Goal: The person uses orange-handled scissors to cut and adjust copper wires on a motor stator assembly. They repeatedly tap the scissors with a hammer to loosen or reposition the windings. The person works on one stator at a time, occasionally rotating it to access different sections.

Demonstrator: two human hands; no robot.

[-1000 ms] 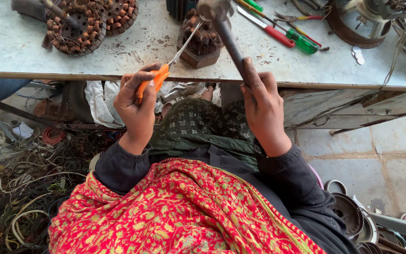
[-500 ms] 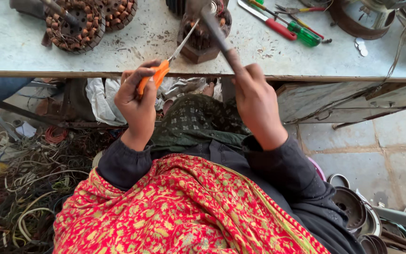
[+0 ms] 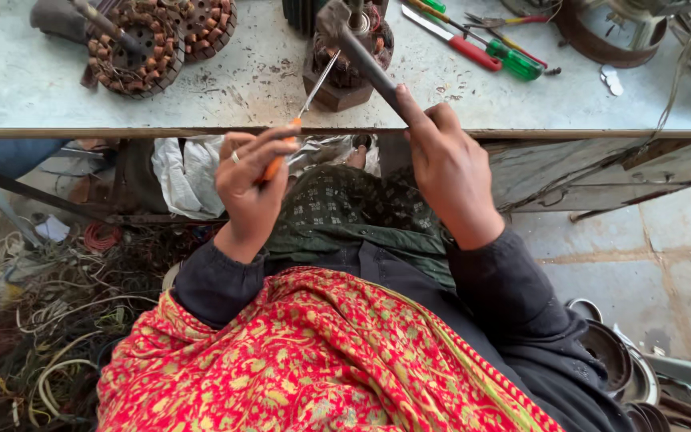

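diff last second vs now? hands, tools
The hammer head has dropped from above the small wound motor core onto the screwdriver tip there; the right hand slid forward with it. Unchanged: the left hand keeps its grip on the orange-handled screwdriver, and the stators and screwdrivers on the bench stay put.

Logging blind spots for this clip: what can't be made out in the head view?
- Screwdriver tip: lost against the motor winding, contact unclear.
- Its orange handle: mostly wrapped by the left hand.
- Hammer handle end: inside the right hand.
- Winding top: cut by the frame edge.
- Under-bench wires: tangled, blurred.
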